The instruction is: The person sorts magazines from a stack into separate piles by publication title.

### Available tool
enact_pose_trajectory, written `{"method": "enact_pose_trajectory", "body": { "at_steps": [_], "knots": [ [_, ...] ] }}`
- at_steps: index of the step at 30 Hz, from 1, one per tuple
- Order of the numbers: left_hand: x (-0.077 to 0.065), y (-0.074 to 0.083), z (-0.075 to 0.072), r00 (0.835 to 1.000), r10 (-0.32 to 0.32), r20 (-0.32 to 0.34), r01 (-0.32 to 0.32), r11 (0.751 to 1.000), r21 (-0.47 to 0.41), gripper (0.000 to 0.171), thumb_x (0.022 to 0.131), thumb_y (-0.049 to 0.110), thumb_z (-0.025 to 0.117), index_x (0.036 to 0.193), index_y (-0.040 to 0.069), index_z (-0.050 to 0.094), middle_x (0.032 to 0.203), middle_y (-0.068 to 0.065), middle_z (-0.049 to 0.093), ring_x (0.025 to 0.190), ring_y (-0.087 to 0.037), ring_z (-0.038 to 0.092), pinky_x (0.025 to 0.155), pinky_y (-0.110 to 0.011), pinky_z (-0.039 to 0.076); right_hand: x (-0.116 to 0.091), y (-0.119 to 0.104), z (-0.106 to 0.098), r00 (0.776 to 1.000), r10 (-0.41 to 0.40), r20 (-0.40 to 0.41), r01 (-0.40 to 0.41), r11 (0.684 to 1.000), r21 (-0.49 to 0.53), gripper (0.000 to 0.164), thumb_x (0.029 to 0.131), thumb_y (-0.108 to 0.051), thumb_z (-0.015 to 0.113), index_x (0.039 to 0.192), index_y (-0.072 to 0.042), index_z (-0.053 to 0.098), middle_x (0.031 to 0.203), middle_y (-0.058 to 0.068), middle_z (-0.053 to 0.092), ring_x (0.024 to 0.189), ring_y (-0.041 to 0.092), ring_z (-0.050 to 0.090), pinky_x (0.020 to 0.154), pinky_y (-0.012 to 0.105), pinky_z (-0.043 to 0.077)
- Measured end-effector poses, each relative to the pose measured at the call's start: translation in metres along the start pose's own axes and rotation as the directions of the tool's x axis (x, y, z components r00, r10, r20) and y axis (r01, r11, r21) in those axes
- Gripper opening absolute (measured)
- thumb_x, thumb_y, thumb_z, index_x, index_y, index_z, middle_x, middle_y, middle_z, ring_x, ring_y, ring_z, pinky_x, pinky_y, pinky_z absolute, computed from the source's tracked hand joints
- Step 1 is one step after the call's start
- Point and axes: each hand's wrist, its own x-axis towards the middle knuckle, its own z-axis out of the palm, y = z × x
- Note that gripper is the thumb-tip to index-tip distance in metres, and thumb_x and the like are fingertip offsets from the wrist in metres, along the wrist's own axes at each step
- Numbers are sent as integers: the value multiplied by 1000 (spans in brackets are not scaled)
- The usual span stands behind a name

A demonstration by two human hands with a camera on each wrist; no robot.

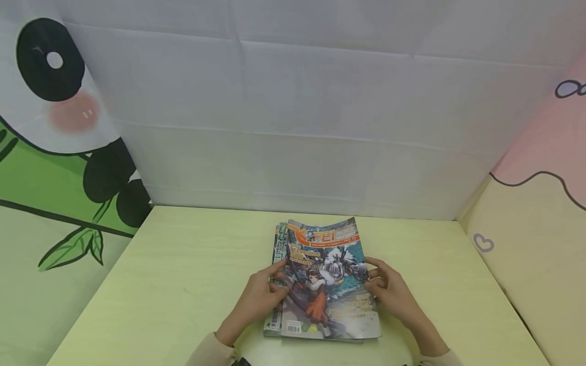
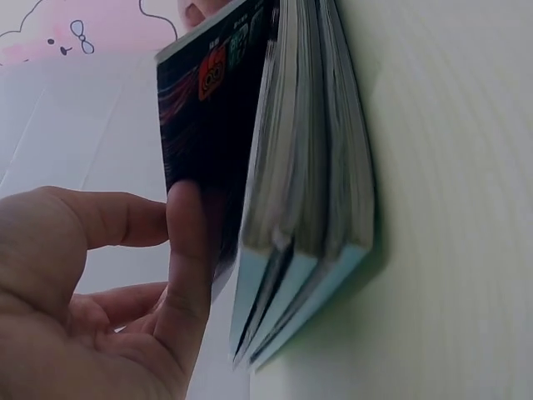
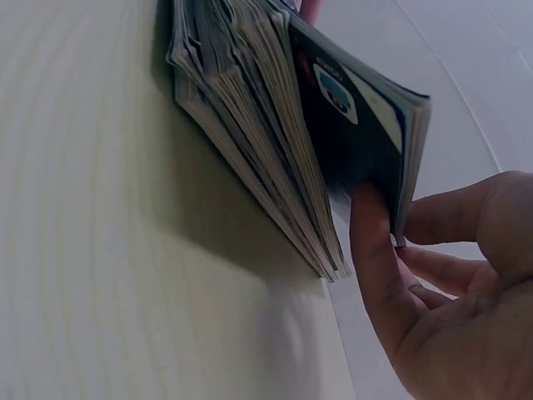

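A magazine (image 1: pixel 329 274) with a fantasy picture cover and an orange title is held by its two long sides. My left hand (image 1: pixel 256 300) pinches its left edge between thumb and fingers. At the right edge, my right hand (image 1: pixel 396 295) grips it the same way. Beneath lies a stack of magazines (image 1: pixel 273 325), mostly hidden and poking out on the left. Both wrist views show the held magazine's dark underside (image 2: pixel 208 125) lifted at an angle off the stack, whose pale blue spines (image 2: pixel 279 292) face the left hand.
The stack rests on a pale yellow table (image 1: pixel 183 284). Behind it rises a white cloth backdrop (image 1: pixel 297 127). Printed cartoon panels stand at the sides, with a panda-like figure (image 1: pixel 50 117) on the left and a pink and cream panel (image 1: pixel 540 234) on the right.
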Motion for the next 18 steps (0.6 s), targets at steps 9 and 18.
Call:
{"method": "enact_pose_trajectory", "body": {
  "at_steps": [9,18],
  "knots": [
    [-1,2,-5,1000,9,14,-9,1000,-4,74,95,-11,72,164,-9,44,121,-19,67,67,-13,72,56,-31,64,2,-1,0,999,-29,30,29,1000,12,67,104,8,68,165,2,42,122,24,61,93,16,71,65,31,62],
    [1,2,-2,999,45,23,-45,999,8,73,96,-8,74,163,-10,45,118,-14,67,61,-9,69,53,-27,61,1,-1,-9,995,-46,93,44,999,31,65,107,3,66,166,2,37,120,20,59,89,14,67,65,33,62]
  ]
}}
